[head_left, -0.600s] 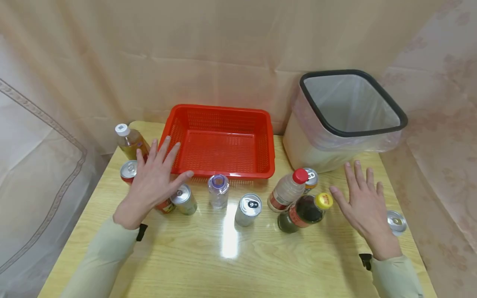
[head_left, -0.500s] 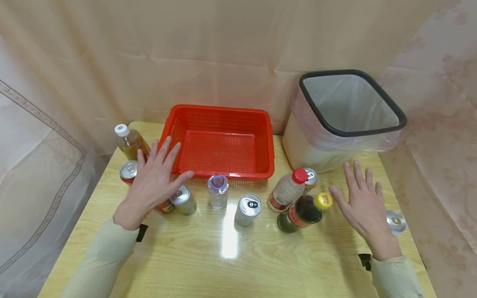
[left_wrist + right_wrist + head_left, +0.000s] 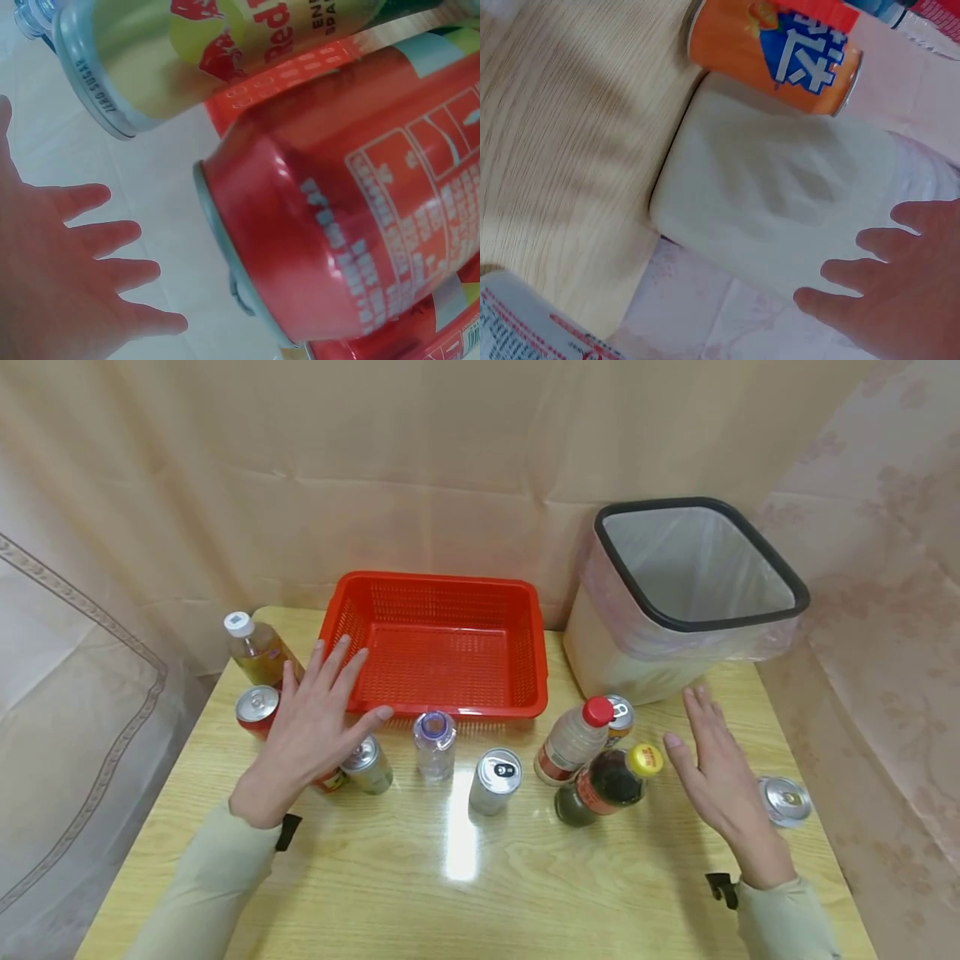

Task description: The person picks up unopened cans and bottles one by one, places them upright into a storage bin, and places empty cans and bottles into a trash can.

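Observation:
My left hand (image 3: 307,718), fingers spread and empty, hovers over the cans at the left. Around it are a red can (image 3: 257,710), a second red can partly hidden under the palm, a gold Red Bull can (image 3: 368,766) and an amber drink bottle (image 3: 261,650). In the left wrist view a red can (image 3: 330,225) lies close beyond the fingertips. My right hand (image 3: 723,781) is raised with straight fingers and holds nothing. It stands between a dark cola bottle (image 3: 607,789) with a yellow cap and a silver-topped can (image 3: 785,800) at the table's right edge.
A red plastic basket (image 3: 442,714) sits at the back. Right of it stands a lined bin (image 3: 626,664) with a black rim. In front are a clear bottle (image 3: 435,747), a silver can (image 3: 495,782), a red-capped bottle (image 3: 573,743) and an orange can (image 3: 772,49).
My right hand has turned onto its edge and shifted slightly left, its fingers drawn closer together. The left hand has hardly moved. The head view has shifted a little; the objects stay put.

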Available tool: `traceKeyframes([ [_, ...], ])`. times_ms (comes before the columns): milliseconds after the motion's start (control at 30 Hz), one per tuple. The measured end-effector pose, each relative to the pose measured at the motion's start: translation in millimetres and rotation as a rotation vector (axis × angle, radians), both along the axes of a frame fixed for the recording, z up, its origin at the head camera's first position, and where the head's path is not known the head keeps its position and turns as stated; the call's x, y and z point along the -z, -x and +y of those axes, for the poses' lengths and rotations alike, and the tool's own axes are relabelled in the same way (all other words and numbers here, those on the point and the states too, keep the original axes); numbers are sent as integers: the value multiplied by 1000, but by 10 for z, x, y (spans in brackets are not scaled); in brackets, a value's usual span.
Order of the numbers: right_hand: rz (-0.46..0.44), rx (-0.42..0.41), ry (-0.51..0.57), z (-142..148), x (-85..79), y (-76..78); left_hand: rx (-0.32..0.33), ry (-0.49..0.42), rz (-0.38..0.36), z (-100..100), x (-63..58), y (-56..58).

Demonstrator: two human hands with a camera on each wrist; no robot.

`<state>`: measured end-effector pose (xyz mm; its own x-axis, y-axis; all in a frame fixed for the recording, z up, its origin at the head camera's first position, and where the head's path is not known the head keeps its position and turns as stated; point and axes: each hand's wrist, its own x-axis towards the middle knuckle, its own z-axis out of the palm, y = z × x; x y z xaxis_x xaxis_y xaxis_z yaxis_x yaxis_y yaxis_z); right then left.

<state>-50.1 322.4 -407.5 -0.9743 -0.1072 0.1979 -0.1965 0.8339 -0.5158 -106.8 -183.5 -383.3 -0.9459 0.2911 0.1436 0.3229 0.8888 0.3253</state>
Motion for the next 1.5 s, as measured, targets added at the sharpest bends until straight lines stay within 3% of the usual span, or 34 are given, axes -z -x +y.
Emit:
traceKeyframes([
  [333,55,-52,163,-132,-118,-46,51,-63,13,92,-111,-68],
  [600,47,-71,209,-215,-208,-25,135,-22,3,327,-178,-95],
  [933,75,-32,225,-213,-235,-27,238,23,-21,620,-105,-114],
  [1167,235,87,291,-34,-583,-56,245,33,-31,693,-56,-109],
  [1300,329,158,226,141,-864,21,243,21,-82,741,-40,-89],
  [1400,329,196,155,254,-1068,145,233,7,-124,755,-19,-77],
  [1500,275,219,87,337,-1242,311,222,-2,-143,743,12,-70],
])
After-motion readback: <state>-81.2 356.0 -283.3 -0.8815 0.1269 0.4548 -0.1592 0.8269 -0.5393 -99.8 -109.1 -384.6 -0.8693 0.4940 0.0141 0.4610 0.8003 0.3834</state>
